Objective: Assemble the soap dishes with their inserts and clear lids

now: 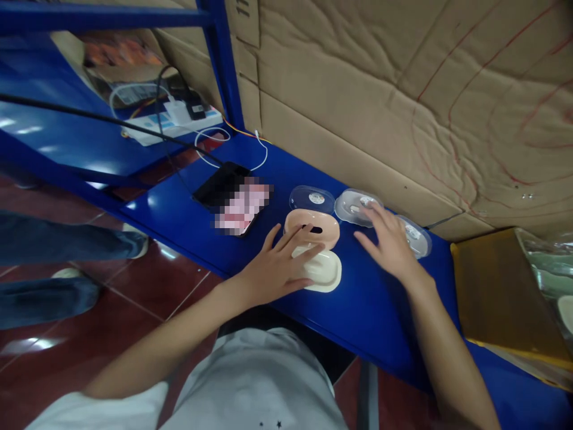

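My left hand (pixel 280 263) reaches over two oval plastic pieces with its fingers spread. Beneath its fingertips are a peach oval piece (pixel 330 229) with a dark slot in the middle and, nearer me, a cream oval dish (pixel 329 272). Whether the fingers press on them I cannot tell. My right hand (pixel 389 242) is open, its fingertips over the near edge of a translucent greyish oval piece (pixel 347 206) with a white sticker. Left of that lies a clear oval piece (pixel 302 200), also stickered. Another translucent oval piece (pixel 421 239) sits behind my right hand, partly covered.
A phone (pixel 244 206) with a blurred-out screen rests on the blue table (pixel 358 316). Tall cardboard (pixel 340 89) walls the back. A cardboard box (pixel 487 298) with wrapped pieces stands at right. A power strip (pixel 152 131) with cables is at left, near another person's legs (pixel 49 239).
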`<state>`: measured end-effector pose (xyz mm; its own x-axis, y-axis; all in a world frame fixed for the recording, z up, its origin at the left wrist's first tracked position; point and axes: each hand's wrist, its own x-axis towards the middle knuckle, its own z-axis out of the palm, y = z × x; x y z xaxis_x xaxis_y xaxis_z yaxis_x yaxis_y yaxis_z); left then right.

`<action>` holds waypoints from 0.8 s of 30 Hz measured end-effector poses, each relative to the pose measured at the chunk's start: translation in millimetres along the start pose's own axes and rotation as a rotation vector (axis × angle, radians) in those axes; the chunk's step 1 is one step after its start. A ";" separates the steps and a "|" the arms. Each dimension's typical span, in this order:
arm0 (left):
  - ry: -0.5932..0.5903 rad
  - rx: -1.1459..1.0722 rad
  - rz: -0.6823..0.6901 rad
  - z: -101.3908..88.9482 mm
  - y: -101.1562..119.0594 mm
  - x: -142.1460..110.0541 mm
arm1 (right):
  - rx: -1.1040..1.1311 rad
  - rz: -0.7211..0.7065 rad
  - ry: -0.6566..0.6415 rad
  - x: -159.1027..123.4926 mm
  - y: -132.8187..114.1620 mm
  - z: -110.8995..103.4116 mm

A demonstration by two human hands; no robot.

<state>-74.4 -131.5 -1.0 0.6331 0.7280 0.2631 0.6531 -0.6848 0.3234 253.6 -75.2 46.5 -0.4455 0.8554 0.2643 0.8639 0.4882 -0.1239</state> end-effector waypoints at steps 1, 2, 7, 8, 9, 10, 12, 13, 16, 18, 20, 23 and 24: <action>0.007 0.006 -0.007 1.2 -1.1 -1.2 | -0.006 0.054 -0.036 12.6 13.1 2.3; 0.014 0.006 -0.018 1.8 -3.4 -1.9 | -0.007 0.098 -0.069 24.1 25.1 5.7; 0.052 0.006 -0.056 1.1 -23.2 -4.0 | 0.079 0.163 -0.175 50.0 57.3 16.5; 0.064 0.003 -0.062 1.6 -26.7 -5.1 | 0.102 0.159 -0.184 48.3 58.0 14.1; 0.075 -0.003 -0.067 2.4 -29.7 -6.2 | 0.129 0.157 -0.192 44.9 57.3 9.9; 0.085 -0.008 -0.073 3.4 -31.9 -7.3 | 0.159 0.158 -0.209 40.6 55.7 4.6; 0.123 -0.008 -0.077 5.5 -33.8 -8.5 | 0.232 0.165 -0.284 31.1 50.7 -7.7; 0.153 -0.002 -0.073 6.2 -33.1 -8.2 | 0.271 0.168 -0.334 27.1 47.9 -13.3; 0.237 0.015 -0.040 7.0 -22.5 -3.5 | 0.338 0.161 -0.403 21.5 41.8 -21.8; 0.229 0.018 0.003 7.4 -7.7 1.9 | 0.304 0.145 -0.329 23.6 40.8 -18.7; 0.166 0.031 0.071 9.0 11.1 7.6 | 0.211 0.140 -0.239 28.3 41.9 -10.0; 0.074 0.049 0.199 13.7 37.3 13.6 | 0.097 0.163 -0.190 35.1 44.5 6.1; 0.059 0.053 0.216 15.4 43.1 14.3 | 0.082 0.168 -0.191 36.4 45.3 10.3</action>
<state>-30.9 -151.1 2.7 0.7363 0.5637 0.3744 0.5269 -0.8247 0.2055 274.1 -20.2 40.7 -0.3409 0.9388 0.0492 0.9108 0.3428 -0.2302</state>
